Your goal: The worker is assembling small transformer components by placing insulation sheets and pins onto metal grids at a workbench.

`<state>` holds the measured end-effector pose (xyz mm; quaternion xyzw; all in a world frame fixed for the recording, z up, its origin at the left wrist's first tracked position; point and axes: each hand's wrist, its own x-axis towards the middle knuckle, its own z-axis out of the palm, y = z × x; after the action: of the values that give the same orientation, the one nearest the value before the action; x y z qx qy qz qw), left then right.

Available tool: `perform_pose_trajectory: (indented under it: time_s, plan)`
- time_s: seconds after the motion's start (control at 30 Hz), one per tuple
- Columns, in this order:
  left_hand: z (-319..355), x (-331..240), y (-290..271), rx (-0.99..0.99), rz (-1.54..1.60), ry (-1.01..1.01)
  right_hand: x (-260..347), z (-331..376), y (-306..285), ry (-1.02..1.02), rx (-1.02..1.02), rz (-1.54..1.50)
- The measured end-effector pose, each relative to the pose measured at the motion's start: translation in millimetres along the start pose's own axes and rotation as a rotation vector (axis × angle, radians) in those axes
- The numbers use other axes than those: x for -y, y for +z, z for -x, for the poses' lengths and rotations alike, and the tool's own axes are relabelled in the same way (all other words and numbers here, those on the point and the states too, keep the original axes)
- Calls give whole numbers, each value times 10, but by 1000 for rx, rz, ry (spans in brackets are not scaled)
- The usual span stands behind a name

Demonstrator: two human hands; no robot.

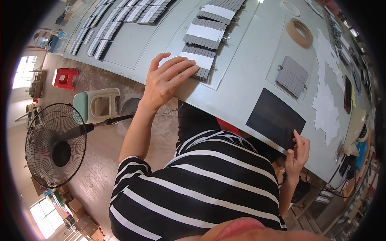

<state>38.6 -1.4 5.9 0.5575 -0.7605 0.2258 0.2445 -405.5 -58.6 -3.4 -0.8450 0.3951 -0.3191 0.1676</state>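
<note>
Left hand (167, 78) lies flat, fingers spread, on the white-banded strip bundle (196, 61) at the table's (241, 80) near edge. Right hand (297, 150) pinches the dark sheet's (275, 117) near corner, long axis along that edge.

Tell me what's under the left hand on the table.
The left hand lies flat on a white paper strip across a row of grey ribbed pieces. The palm covers the strip's near end, so that part is hidden.
</note>
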Motion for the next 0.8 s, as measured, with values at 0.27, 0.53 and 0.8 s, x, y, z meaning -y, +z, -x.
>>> perform_pose_trajectory:
  time_s: [0.27, 0.53, 0.8]
  plan:
    - [-80, -168, -37, 9, 12, -293, 12, -2, 6, -14, -10, -3]
    - [-438, -451, 272, 88, -163, -615, 26, 9, 20, -10, -13, 6]
    - [-558, -485, 299, 105, -126, -730, 31, 16, -3, -15, -26, 22]
